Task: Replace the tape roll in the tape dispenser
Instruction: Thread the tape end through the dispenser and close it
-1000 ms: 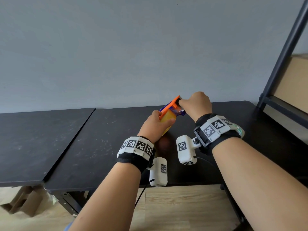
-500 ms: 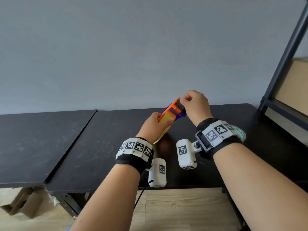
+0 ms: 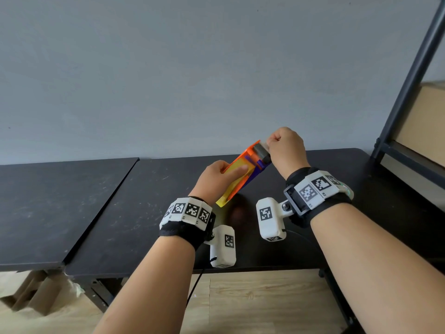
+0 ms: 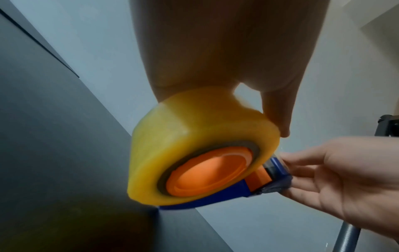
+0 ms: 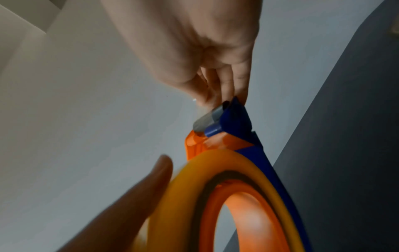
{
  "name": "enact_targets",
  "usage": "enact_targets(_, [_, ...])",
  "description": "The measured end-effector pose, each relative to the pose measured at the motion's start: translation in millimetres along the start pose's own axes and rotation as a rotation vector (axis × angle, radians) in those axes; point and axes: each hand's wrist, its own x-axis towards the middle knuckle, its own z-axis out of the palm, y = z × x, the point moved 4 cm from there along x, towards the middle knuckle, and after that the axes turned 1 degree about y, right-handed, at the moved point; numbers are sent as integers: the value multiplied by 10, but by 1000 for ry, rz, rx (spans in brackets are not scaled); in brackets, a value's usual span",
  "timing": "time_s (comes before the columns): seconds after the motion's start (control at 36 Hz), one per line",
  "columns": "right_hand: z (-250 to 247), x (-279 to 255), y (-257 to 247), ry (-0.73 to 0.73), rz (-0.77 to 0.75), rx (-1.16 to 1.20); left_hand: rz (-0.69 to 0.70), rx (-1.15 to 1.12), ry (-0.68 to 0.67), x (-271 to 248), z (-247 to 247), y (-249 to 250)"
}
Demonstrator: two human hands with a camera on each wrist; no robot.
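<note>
Tape dispenser (image 3: 250,168) slants up-right (roller end highest), left hand (image 3: 216,179) gripping its roll, right hand (image 3: 285,150) pinching the top.

Open air above the black table (image 3: 240,249) toward the grey wall (image 3: 192,68). Bare tabletop left of the left hand (image 3: 214,179), crossed by the seam to the second table (image 3: 48,213). Passage on the right narrowed by the slanted black shelf post (image 3: 409,75) and the cardboard box (image 3: 423,121) behind it, beyond the right hand (image 3: 286,150).
</note>
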Motion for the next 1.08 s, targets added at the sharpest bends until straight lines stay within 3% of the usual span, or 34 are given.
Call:
enact_targets(0.19, [-3,19,-44,-2,51,61,-14,-155,-19,-11,-6,48])
enact_targets(0.42, [-33,-26,-67,21,51,140,124,319,39,-14,36,162])
enact_targets(0.58, [-25,-49,-95,7,56,158,192,582,182,-1,24,213])
enact_targets(0.89, [23,-80,73,61,260,410,170,551,124,31,4,214])
enact_targets(1.08, [49,-111,81,17,291,504,135,452,92,61,-53,166])
